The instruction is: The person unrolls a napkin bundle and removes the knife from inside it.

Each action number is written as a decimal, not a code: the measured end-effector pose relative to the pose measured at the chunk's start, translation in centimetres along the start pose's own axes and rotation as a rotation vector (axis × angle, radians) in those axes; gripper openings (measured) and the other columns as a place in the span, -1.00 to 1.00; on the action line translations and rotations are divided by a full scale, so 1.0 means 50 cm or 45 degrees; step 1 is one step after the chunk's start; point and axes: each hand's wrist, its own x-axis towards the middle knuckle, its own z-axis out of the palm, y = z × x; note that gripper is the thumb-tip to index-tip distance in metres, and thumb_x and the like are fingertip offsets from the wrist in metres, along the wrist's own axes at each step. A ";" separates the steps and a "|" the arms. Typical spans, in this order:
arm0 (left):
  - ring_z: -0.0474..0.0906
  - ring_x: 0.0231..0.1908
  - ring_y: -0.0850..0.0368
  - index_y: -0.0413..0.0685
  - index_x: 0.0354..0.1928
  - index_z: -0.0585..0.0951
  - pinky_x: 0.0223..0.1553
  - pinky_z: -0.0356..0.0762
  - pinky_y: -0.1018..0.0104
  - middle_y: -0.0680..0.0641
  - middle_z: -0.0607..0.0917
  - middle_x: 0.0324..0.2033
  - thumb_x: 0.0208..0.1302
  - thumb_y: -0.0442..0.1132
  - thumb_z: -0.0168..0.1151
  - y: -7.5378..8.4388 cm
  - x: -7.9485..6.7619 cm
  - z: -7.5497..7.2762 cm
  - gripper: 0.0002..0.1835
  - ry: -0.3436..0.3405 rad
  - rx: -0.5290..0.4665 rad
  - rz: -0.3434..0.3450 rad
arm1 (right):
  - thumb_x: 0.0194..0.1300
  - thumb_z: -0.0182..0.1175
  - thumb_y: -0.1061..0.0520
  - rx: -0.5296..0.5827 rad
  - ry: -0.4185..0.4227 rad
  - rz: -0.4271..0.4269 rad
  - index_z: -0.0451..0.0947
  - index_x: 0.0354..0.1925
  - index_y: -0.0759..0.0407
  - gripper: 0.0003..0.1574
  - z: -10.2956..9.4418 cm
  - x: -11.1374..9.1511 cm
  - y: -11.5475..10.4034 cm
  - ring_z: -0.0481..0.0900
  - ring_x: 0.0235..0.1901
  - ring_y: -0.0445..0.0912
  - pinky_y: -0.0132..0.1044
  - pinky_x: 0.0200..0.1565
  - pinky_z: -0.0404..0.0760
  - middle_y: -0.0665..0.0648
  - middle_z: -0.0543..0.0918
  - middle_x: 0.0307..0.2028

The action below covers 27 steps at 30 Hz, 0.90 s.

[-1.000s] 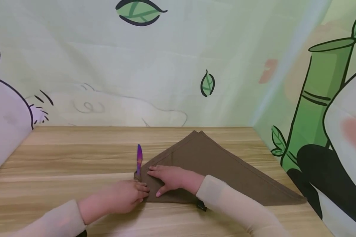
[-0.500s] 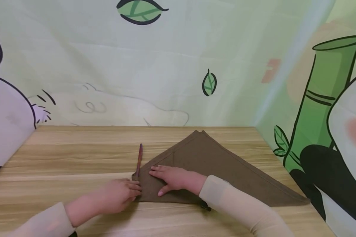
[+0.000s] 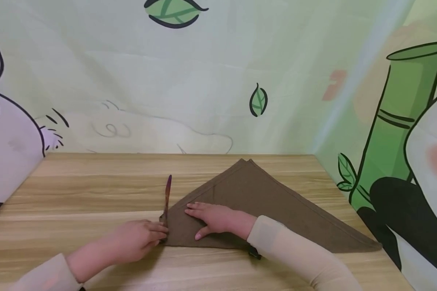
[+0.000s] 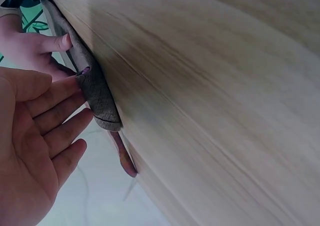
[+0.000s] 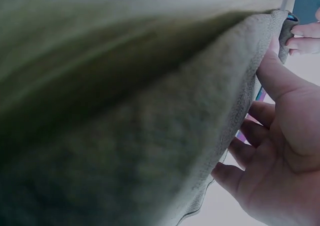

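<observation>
A brown cloth napkin point(image 3: 262, 202) lies folded in a triangle, its left corner rolled around the lower part of a table knife point(image 3: 168, 194). The knife's purple-red blade sticks out beyond the roll, away from the person, and is seen nearly edge-on. At that roll point(image 4: 99, 96), the left hand point(image 3: 142, 238) touches the cloth with loosely extended fingers. The right hand point(image 3: 215, 218) rests spread on the napkin just right of the roll, thumb apart from the other fingers. In the right wrist view the cloth covers much of the scene, and the right palm point(image 5: 280, 141) shows beside its edge.
The wooden table point(image 3: 94, 182) runs back to a printed cloth backdrop point(image 3: 204, 72) with leaves, bamboo and pandas. A small black piece point(image 3: 254, 253) shows below the right wrist at the napkin's near edge.
The left hand and the rolled corner have moved left, and more flat cloth shows beside the right hand. The knife blade has turned from flat to edge-on. The right hand stays in place.
</observation>
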 end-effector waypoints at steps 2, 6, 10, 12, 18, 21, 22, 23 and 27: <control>0.73 0.09 -0.08 -0.10 0.07 0.75 0.13 0.70 0.00 -0.09 0.79 0.06 0.38 -0.25 0.23 -0.002 -0.004 0.000 -0.72 0.018 0.003 -0.007 | 0.35 0.32 -0.16 -0.010 0.008 -0.004 0.17 0.58 0.11 0.00 0.000 -0.001 0.001 0.08 0.63 0.03 -0.14 0.61 0.20 0.09 0.15 0.62; 0.73 0.08 -0.09 -0.11 0.06 0.75 0.12 0.70 0.00 -0.10 0.79 0.05 0.38 -0.25 0.24 -0.006 -0.012 0.000 -0.72 0.028 -0.003 -0.030 | 0.36 0.31 -0.16 -0.001 0.016 -0.015 0.17 0.58 0.12 0.00 0.001 -0.001 0.003 0.08 0.63 0.05 -0.12 0.61 0.19 0.10 0.15 0.62; 0.73 0.08 -0.10 -0.11 0.05 0.75 0.12 0.70 -0.01 -0.09 0.79 0.05 0.39 -0.23 0.24 -0.007 -0.016 -0.002 -0.73 0.011 -0.011 -0.054 | 0.36 0.32 -0.16 -0.015 0.013 -0.008 0.18 0.58 0.11 0.00 0.001 0.003 0.004 0.09 0.63 0.04 -0.13 0.61 0.19 0.09 0.16 0.62; 0.72 0.09 -0.11 -0.12 0.06 0.75 0.13 0.70 -0.02 -0.10 0.79 0.06 0.41 -0.22 0.23 -0.005 -0.015 -0.005 -0.72 0.007 -0.021 -0.058 | 0.35 0.32 -0.19 -0.052 0.005 0.002 0.19 0.57 0.10 0.00 0.000 0.006 0.001 0.10 0.63 0.01 -0.16 0.61 0.20 0.08 0.16 0.62; 0.70 0.15 -0.06 -0.10 0.13 0.72 0.16 0.69 0.03 -0.08 0.76 0.13 0.43 -0.24 0.21 0.001 0.007 -0.010 -0.69 -0.020 -0.013 0.001 | 0.38 0.25 -0.29 -0.134 -0.010 -0.011 0.13 0.60 0.05 0.03 -0.007 0.024 -0.027 0.09 0.63 -0.05 -0.24 0.61 0.17 0.05 0.13 0.63; 0.68 0.18 -0.04 -0.10 0.13 0.72 0.20 0.67 0.04 -0.05 0.76 0.13 0.43 -0.24 0.20 0.008 0.020 -0.007 -0.69 -0.061 0.015 0.033 | 0.39 0.23 -0.30 -0.153 -0.021 -0.020 0.10 0.61 0.04 0.03 -0.007 0.031 -0.043 0.08 0.63 -0.06 -0.24 0.61 0.17 0.04 0.10 0.64; 0.68 0.19 -0.05 -0.10 0.13 0.72 0.21 0.67 0.03 -0.05 0.76 0.13 0.43 -0.23 0.20 0.010 0.023 -0.005 -0.69 -0.074 0.023 0.043 | 0.40 0.22 -0.30 -0.165 -0.029 -0.019 0.09 0.61 0.04 0.03 -0.005 0.033 -0.047 0.07 0.63 -0.06 -0.24 0.61 0.17 0.04 0.09 0.64; 0.67 0.20 -0.05 -0.10 0.12 0.72 0.22 0.66 0.03 -0.04 0.76 0.13 0.43 -0.23 0.19 0.011 0.025 -0.003 -0.69 -0.089 0.029 0.045 | 0.40 0.21 -0.30 -0.184 -0.035 -0.017 0.08 0.61 0.03 0.04 -0.003 0.033 -0.050 0.06 0.63 -0.06 -0.25 0.61 0.17 0.04 0.08 0.64; 0.66 0.22 -0.07 -0.10 0.08 0.74 0.23 0.65 -0.01 -0.04 0.78 0.10 0.41 -0.24 0.20 0.011 0.024 0.004 -0.71 -0.120 0.015 0.008 | 0.42 0.17 -0.30 -0.250 -0.053 -0.019 0.06 0.62 0.05 0.03 0.003 0.033 -0.059 0.04 0.64 -0.04 -0.29 0.61 0.14 0.04 0.07 0.65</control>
